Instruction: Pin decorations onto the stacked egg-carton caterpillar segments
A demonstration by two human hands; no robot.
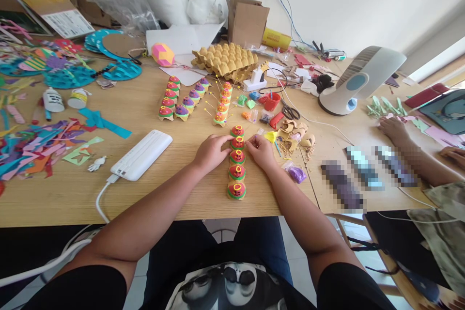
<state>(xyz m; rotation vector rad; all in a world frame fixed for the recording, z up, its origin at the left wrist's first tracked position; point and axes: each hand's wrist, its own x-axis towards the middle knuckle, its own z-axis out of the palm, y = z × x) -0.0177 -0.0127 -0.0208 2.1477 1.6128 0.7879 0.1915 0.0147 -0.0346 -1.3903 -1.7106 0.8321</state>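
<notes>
Near the worktop's front edge, both hands are on the egg-carton caterpillar (237, 174).
Head view: its five-cup row runs straight back from the edge. The left hand (210, 152) curls in, fingertips gripping the second cup from the far end, and the right hand (259, 150) pinches that cup's other side. A white power bank (141, 155) lies to the left.

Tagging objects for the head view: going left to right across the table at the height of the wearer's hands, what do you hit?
foam scraps → white power bank → left hand → row of painted egg cups → right hand → purple bag → another person's hand
</notes>
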